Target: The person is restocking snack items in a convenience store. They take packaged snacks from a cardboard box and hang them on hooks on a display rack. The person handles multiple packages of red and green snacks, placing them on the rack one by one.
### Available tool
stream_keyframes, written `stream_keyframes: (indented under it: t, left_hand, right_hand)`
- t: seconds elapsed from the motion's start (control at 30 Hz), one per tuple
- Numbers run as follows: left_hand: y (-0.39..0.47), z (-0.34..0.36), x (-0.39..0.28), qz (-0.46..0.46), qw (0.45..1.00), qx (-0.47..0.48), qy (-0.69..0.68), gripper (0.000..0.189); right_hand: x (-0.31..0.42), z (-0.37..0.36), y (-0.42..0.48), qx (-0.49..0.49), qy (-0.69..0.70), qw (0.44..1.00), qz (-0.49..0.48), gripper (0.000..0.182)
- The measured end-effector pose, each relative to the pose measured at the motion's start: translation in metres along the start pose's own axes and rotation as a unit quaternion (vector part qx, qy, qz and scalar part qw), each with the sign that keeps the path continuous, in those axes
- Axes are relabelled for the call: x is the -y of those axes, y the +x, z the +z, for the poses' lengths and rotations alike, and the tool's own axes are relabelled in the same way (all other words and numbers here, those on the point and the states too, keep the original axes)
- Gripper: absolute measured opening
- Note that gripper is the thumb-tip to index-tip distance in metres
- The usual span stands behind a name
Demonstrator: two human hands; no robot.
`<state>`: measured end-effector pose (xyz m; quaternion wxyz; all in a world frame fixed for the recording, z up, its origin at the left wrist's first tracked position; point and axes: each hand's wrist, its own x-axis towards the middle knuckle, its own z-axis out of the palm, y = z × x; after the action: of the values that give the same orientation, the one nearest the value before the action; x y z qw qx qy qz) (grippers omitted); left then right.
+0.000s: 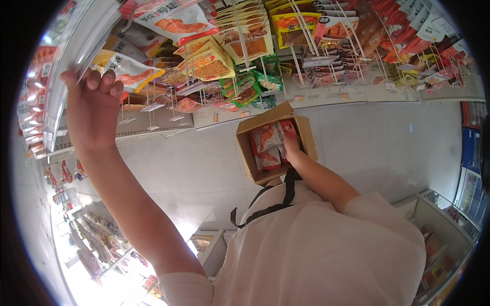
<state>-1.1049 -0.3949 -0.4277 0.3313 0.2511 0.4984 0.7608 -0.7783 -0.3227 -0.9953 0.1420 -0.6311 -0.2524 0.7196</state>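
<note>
My left hand is raised at the upper left, with its fingers curled beside a clear-edged shelf rail. The thumb lies against the rail's end; whether the hand grips it cannot be made out. Just behind the fingers hangs a white and yellow food packet. My right hand reaches into an open cardboard box in front of my body. It grips the edge of a red and white food packet, its fingertips partly hidden. Another such packet lies below it in the box.
Hooks holding yellow bean-curd-like snack packets, green packets and red packets jut out along the display. Grey floor tiles spread below. Low shelving stands at the right, and bagged goods are at the lower left.
</note>
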Motion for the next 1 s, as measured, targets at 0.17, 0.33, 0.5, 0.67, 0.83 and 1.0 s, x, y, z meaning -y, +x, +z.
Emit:
stream_keyframes:
  t: [0.17, 0.33, 0.5, 0.67, 0.83, 1.0]
  left_hand:
    - [0.000, 0.006, -0.003, -0.003, 0.998, -0.050, 0.034, 0.043]
    - [0.003, 0.007, -0.003, -0.012, 0.998, -0.051, 0.038, 0.045]
    - [0.000, 0.001, -0.002, -0.013, 0.999, -0.040, 0.018, 0.044]
    - [0.001, -0.002, 0.002, 0.003, 0.999, -0.032, 0.007, 0.039]
    - [-0.001, 0.007, 0.000, -0.003, 0.999, -0.047, 0.024, 0.041]
    - [-0.003, 0.003, -0.003, -0.012, 0.997, -0.066, 0.038, 0.040]
  right_hand:
    - [0.027, 0.017, -0.013, -0.006, 0.084, 0.995, 0.052, 0.019]
    - [0.023, 0.010, -0.003, 0.058, 0.014, 0.998, 0.027, 0.017]
    - [0.055, 0.005, -0.087, 0.107, -0.180, 0.972, -0.110, 0.024]
    - [0.120, -0.009, -0.172, 0.227, -0.314, 0.848, -0.361, 0.033]
    - [0.215, 0.044, -0.245, 0.244, -0.293, 0.821, -0.425, 0.034]
    - [0.288, 0.145, -0.288, 0.290, -0.142, 0.814, -0.483, 0.028]
